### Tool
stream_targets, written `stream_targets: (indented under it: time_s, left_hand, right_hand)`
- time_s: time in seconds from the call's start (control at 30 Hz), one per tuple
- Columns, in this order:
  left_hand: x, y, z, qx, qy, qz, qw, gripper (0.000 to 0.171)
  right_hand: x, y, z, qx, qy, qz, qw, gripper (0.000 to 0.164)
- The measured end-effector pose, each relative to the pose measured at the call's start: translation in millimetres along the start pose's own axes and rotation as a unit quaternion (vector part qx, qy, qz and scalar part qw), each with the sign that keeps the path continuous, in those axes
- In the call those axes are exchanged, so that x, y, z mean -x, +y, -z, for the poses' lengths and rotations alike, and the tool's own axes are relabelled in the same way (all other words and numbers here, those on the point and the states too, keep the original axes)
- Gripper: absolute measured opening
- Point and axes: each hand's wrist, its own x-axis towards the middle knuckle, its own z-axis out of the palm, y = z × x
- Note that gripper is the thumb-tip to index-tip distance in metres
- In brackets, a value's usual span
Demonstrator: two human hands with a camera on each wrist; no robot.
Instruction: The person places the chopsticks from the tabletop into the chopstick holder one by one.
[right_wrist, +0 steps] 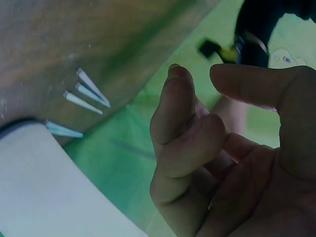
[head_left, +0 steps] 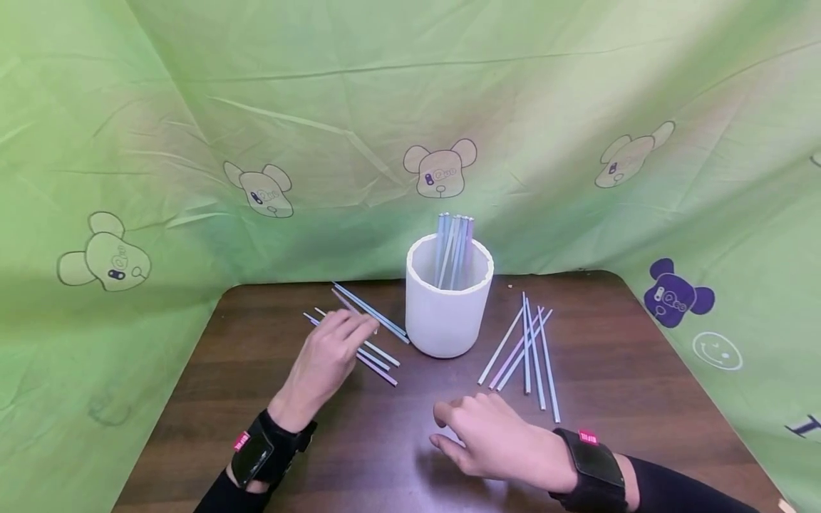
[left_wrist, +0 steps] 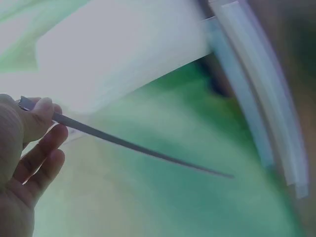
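My left hand [head_left: 328,356] is over the left group of straws. In the left wrist view its thumb and forefinger pinch one straw [left_wrist: 128,145] near its end, and the rest of that straw sticks out free. Several pastel straws [head_left: 381,355] lie on the table under and beside this hand. My right hand [head_left: 490,434] is above the table in front of the right group of straws [head_left: 527,356]. Its fingers are loosely bent, thumb apart, with nothing between them in the right wrist view. Between the two groups stands a white cylindrical container [head_left: 449,320] with several upright straws [head_left: 455,249] inside.
The brown wooden table [head_left: 212,399] ends at a green cloth [head_left: 346,142] printed with bear heads, which hangs behind and at both sides. A black band sits on each wrist. The left wrist view is partly blurred.
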Motion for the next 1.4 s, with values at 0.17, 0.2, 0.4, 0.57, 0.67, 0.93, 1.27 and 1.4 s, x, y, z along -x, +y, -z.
stream_targets:
  time_s: [0.17, 0.2, 0.4, 0.57, 0.67, 0.93, 1.27, 1.4]
  left_hand:
    - [-44.8, 1.6, 34.4, 0.059, 0.093, 0.0, 0.9939, 0.024]
    - [-53.9, 1.9, 40.7, 0.073, 0.112, -0.001, 0.991, 0.02]
    - [-99.4, 10.1, 65.0, 0.136, 0.222, 0.014, 0.9655, 0.014]
    - [-121.6, 17.1, 59.7, 0.178, 0.265, 0.041, 0.9468, 0.016]
    - [-131.0, 16.6, 50.1, 0.192, 0.263, 0.047, 0.9443, 0.015]
    - [-145.2, 2.3, 16.6, 0.207, 0.199, 0.058, 0.9561, 0.017]
    - [-147.3, -23.0, -32.5, 0.263, 0.089, 0.185, 0.9429, 0.02]
    - [-154.5, -30.5, -50.2, 0.263, 0.041, 0.223, 0.9378, 0.02]
  right_hand:
    - [2.2, -2.7, -8.9, -0.031, -0.032, 0.007, 0.999, 0.023]
    - [2.0, -3.2, -9.9, -0.037, -0.037, 0.007, 0.999, 0.023]
    - [3.1, -6.8, -14.9, -0.02, -0.032, 0.013, 0.999, 0.027]
    - [6.5, -5.6, -16.1, -0.027, -0.044, 0.012, 0.999, 0.024]
    - [7.6, -4.5, -16.0, -0.037, -0.048, 0.005, 0.998, 0.023]
    - [6.7, -1.8, -17.4, -0.042, -0.041, -0.002, 0.998, 0.027]
    - [7.6, 0.5, -20.4, -0.037, -0.039, -0.001, 0.999, 0.027]
    - [8.6, 0.4, -21.6, -0.042, -0.046, -0.004, 0.998, 0.028]
